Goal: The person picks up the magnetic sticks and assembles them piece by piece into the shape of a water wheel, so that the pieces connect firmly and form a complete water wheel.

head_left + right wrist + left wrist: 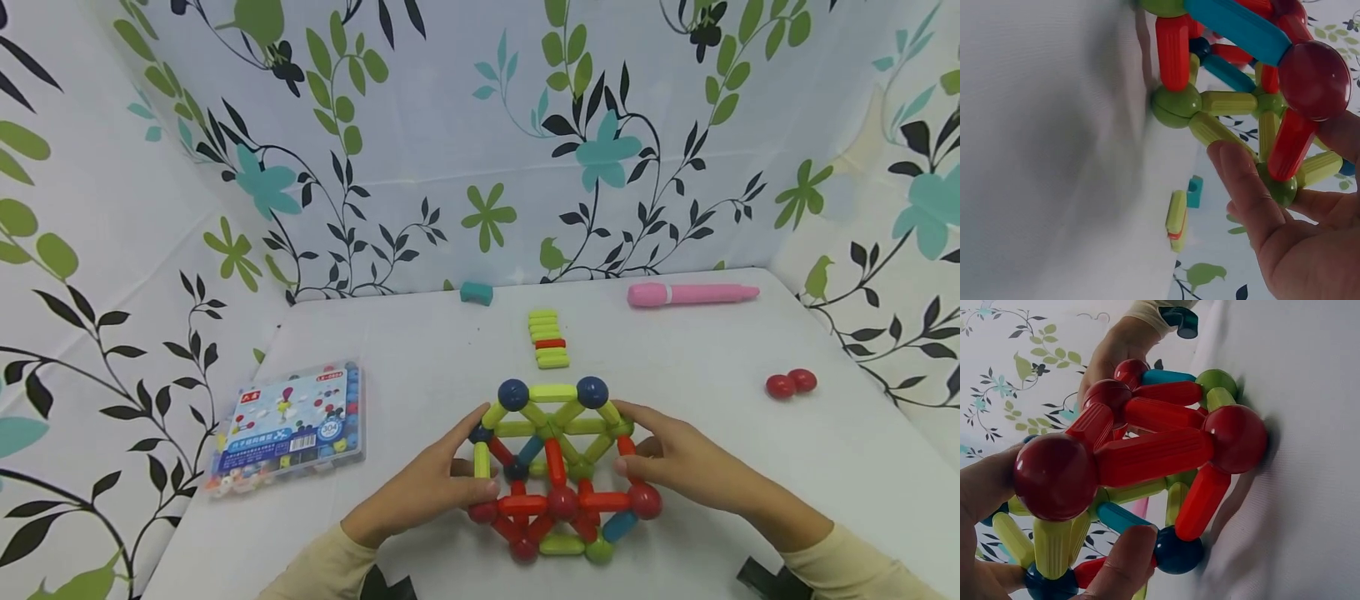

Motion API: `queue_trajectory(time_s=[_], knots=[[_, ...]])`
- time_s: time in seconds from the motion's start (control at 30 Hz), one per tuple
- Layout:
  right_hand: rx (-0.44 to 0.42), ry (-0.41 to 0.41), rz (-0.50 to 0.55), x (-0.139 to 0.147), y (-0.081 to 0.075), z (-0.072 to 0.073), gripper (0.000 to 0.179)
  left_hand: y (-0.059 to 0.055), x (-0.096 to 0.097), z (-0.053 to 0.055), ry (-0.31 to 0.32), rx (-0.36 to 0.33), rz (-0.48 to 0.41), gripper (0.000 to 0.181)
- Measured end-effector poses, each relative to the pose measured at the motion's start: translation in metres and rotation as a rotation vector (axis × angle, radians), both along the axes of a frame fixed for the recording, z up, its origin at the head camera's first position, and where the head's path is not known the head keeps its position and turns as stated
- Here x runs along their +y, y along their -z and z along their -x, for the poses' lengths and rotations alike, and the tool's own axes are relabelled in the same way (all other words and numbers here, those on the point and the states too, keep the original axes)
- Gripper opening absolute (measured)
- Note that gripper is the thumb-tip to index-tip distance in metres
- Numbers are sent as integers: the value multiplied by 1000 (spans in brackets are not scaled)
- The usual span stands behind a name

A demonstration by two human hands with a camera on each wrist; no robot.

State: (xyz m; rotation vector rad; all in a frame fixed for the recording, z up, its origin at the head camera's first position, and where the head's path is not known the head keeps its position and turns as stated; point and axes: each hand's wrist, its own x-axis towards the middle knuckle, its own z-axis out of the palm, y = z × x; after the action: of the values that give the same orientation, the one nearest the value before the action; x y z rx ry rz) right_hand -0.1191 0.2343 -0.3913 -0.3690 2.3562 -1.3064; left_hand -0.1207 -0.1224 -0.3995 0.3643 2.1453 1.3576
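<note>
Two hands, one model. Over the head camera I find the model (556,463) at the near middle of the table (420,350), between the hands. On it I count four navy balls (513,395), four red balls (562,503), at least four green balls (599,550) and two blue rods (619,526); its red and lime rods overlap too much for me to total.

The left hand (431,479) grips the model's left side, fingers bent, thumb parted from them across the frame. The right hand (675,454) holds the right side, fingers curled about a green ball and the red rod there. I cannot tell whether every lower ball touches the table.

Beyond the model lies one row of lime rods (552,362) with one red rod among them; I see about seven pieces. Further items: one teal block (476,292) behind the row, one pink marker (690,293) at the far right, two loose balls (780,386), both red, side by side below the marker, and one box (288,421) at left.
</note>
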Motion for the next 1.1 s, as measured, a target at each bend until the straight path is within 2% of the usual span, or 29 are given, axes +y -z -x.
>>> queue_trajectory(time_s=[0.33, 0.53, 0.6, 0.7, 0.77, 0.87, 0.93, 1.0, 1.1], knots=[[22, -46, 47, 4, 5, -3, 82, 6, -3, -5, 37, 23, -57, 97], [41, -60, 80, 12, 12, 0, 72, 9, -5, -6, 26, 14, -73, 89], [42, -52, 118, 17, 17, 2, 65, 11, -6, -6, 1, 10, -102, 83], [-1, -17, 180, 23, 25, 7, 60, 15, -10, -4, -62, -19, -165, 72], [-55, 2, 182, 25, 30, 11, 60, 20, -12, -1, -124, -53, -202, 65], [-132, -11, 163, 22, 42, 15, 62, 30, -14, 5, -201, -97, -230, 54], [-155, -35, 154, 18, 49, 16, 58, 38, -11, 10, -214, -70, -197, 45], [-150, -55, 155, 13, 54, 16, 49, 45, -6, 14, -192, -17, -124, 39], [-115, -61, 140, 4, 59, 18, 38, 49, 4, 19, -140, 104, 16, 33]])
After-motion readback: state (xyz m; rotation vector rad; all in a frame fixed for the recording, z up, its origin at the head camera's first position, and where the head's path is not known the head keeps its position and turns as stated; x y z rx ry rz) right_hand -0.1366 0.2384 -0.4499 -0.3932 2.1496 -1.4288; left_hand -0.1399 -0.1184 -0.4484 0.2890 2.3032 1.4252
